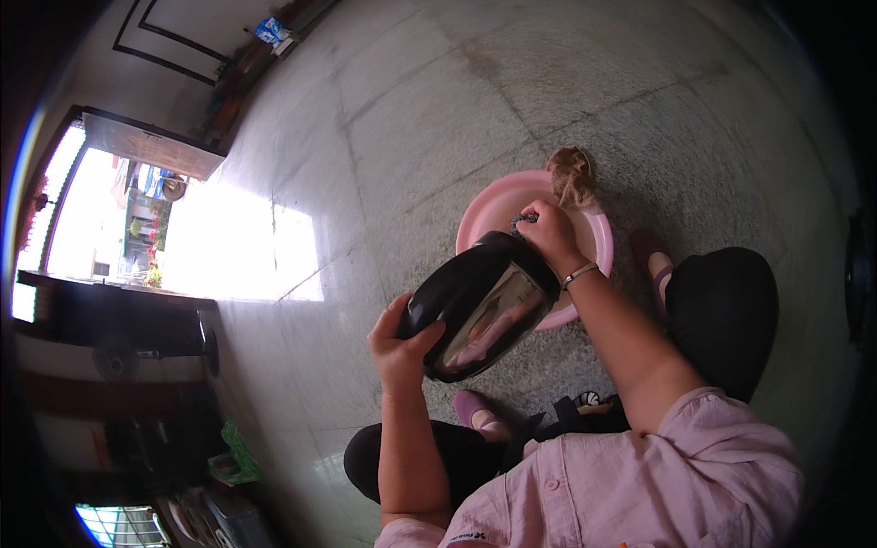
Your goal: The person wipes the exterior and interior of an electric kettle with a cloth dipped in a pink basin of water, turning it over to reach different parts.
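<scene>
A glossy black object (466,288), rounded and with a shiny reflective panel, is tilted over the near left rim of a pink plastic basin (473,205). My left hand (404,342) grips its lower left end, thumb on the near side. At its other end, over the basin, my right hand (548,229) pinches a dark scouring pad (524,222). What the black object is, I cannot tell for sure. A brown cloth (572,175) hangs over the basin's far rim, just beyond my right hand. The inside of the basin is partly hidden by my hands and the object.
The basin stands on a grey stone-tiled floor (425,137) between my feet. Bright light enters by an open doorway (103,212) at left. Dark furniture (137,322) and a green plastic bag (236,452) are at lower left; a blue packet (272,31) lies at the upper left.
</scene>
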A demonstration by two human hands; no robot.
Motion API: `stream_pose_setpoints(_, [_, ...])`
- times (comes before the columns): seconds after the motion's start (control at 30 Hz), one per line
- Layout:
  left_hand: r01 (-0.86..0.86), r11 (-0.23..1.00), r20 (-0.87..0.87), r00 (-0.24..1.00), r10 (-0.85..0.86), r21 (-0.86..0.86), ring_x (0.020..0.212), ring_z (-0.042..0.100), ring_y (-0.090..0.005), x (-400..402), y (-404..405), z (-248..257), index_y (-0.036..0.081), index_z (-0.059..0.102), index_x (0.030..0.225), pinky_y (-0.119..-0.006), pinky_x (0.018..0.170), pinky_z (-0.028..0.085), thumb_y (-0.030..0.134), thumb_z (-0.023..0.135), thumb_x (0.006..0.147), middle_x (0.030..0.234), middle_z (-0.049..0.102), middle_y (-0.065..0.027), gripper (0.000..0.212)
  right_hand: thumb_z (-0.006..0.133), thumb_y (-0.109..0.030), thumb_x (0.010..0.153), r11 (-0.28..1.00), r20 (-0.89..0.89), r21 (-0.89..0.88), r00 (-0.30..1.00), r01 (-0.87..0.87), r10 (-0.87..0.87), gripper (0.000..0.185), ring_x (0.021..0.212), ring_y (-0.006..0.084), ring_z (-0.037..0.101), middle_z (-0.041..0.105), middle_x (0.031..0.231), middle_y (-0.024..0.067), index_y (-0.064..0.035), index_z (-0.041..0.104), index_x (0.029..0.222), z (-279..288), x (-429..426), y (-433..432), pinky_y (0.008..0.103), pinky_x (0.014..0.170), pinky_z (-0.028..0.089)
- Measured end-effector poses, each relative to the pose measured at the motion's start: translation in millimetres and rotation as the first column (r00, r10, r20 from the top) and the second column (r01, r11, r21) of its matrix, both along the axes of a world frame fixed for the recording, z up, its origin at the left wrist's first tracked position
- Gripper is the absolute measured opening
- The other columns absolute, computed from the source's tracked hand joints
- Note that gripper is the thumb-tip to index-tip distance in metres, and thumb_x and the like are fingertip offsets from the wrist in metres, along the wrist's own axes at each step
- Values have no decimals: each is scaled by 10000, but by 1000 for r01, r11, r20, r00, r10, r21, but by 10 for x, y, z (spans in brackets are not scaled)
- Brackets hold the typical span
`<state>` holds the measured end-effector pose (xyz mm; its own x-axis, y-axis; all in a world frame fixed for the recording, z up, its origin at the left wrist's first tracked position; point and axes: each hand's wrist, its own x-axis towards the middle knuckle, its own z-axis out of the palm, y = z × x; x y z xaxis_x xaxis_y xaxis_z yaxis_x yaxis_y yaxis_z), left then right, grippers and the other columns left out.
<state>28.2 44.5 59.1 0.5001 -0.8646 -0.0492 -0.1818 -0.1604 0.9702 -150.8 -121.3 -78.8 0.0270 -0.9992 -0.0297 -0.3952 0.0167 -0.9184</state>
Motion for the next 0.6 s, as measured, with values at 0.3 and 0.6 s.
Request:
stream_pose_setpoints(0.3, [130,944,-243,947,-209,-305,797,607,-191,401,191,113,-17,617,1002,-285,741,476,-18,674,468,896,637,-98,538,649,-133,675,994,264,-95,964,51,-24,213,752,273,619,630,795,144,-7,591,837,-87,-72,-95,339,695,482])
stream_pose_setpoints(0.6, [118,953,-118,981,-156,-281,765,606,-194,457,222,129,-19,606,1022,-293,716,477,-14,673,478,880,633,-104,548,658,-125,684,994,356,-102,935,36,2,219,729,220,624,636,782,133,8,595,846,30,-131,-125,316,671,483])
